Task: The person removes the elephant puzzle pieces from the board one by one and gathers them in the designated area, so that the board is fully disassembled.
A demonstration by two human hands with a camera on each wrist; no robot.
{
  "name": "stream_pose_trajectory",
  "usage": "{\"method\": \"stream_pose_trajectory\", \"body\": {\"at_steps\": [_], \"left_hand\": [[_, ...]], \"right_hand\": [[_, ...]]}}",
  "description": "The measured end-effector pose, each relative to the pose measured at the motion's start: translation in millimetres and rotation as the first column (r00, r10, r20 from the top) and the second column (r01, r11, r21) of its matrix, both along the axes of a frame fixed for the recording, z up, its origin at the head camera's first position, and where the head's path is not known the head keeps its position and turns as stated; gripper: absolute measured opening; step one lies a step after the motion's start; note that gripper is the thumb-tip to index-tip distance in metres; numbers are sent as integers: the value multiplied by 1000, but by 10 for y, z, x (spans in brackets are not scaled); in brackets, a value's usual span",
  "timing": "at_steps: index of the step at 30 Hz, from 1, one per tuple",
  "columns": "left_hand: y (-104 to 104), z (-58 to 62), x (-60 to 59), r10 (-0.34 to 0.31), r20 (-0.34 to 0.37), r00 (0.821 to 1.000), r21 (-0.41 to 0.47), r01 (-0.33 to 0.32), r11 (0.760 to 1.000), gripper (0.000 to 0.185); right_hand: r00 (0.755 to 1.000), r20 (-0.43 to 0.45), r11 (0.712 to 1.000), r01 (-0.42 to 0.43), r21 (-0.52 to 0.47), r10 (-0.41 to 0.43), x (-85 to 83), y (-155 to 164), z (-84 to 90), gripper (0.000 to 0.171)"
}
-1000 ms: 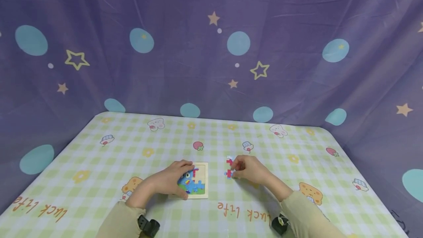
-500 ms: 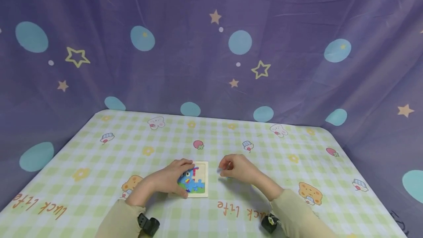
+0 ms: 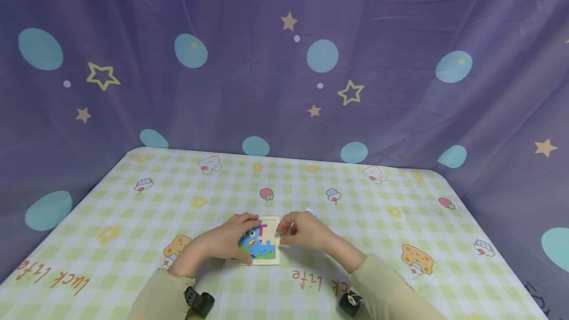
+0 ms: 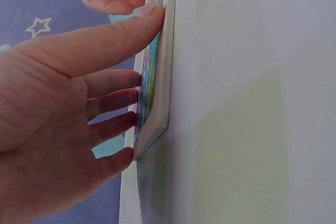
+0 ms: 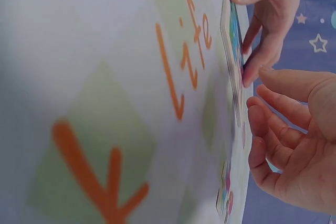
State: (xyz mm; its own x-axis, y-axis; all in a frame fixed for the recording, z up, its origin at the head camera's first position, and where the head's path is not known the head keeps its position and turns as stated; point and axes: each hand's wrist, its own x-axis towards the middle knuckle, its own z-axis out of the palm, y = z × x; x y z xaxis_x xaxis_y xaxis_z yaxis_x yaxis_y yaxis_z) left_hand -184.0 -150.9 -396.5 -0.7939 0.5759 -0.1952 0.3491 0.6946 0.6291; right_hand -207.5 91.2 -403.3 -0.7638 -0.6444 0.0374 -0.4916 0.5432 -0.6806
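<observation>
We face a purple fabric backdrop (image 3: 284,88) printed with teal dots and pale stars, hung behind and around a table (image 3: 378,201) under a green-and-white checked cloth with cartoon prints and orange lettering. Near us, at the middle, lies a square wooden puzzle board (image 3: 265,241) with a blue picture. Our left hand (image 3: 226,242) rests on its left side, fingers (image 4: 113,103) straight and slightly apart. Our right hand (image 3: 306,231) sits at its right edge, fingers curled; whether they pinch a piece we cannot tell.
</observation>
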Motion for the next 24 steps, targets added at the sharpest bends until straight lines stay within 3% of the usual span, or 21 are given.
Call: {"method": "stream_pose_trajectory", "body": {"at_steps": [8,24], "left_hand": [[-9,14,23,-16,-35,999,17,17,1000,77],[6,13,22,-1,-26,1000,12,1,1000,77]], "right_hand": [[999,18,999,-29,29,29,7,-102,-38,15],[997,-45,984,-55,170,63,86,-213,-36,24]]}}
